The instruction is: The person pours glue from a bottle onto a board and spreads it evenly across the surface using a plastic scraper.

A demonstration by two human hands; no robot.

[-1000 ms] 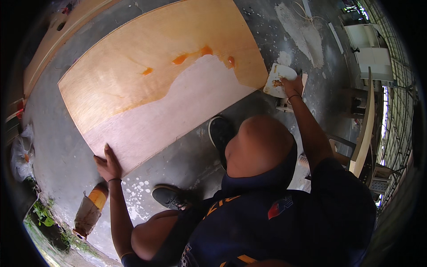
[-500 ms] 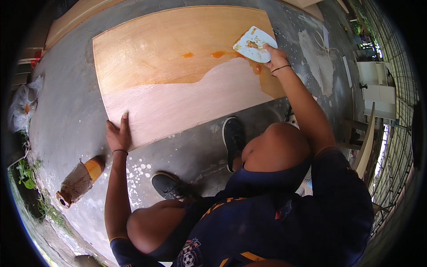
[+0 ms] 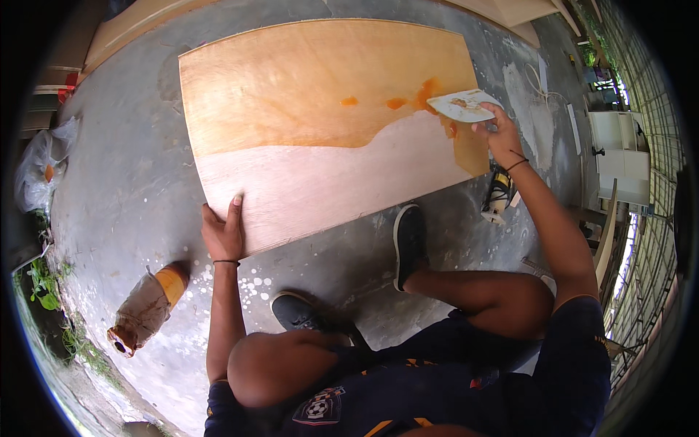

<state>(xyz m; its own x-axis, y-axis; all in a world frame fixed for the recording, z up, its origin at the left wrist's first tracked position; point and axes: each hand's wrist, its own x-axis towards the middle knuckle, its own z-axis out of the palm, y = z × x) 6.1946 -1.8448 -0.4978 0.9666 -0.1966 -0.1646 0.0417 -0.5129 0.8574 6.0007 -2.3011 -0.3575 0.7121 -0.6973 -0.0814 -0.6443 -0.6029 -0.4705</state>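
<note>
Now left hand (image 3: 224, 234) flat on plywood (image 3: 320, 116); right hand (image 3: 499, 131) grips scraper (image 3: 464, 105), handle hidden.

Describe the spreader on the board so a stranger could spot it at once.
Find the large plywood sheet on the concrete floor. At its right edge, the right hand holds a flat whitish scraper smeared orange, the only tool touching the sheet.

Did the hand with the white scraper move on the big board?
Yes. The right hand carried the white scraper from off the plywood board onto its right edge, beside the orange smear.
</note>
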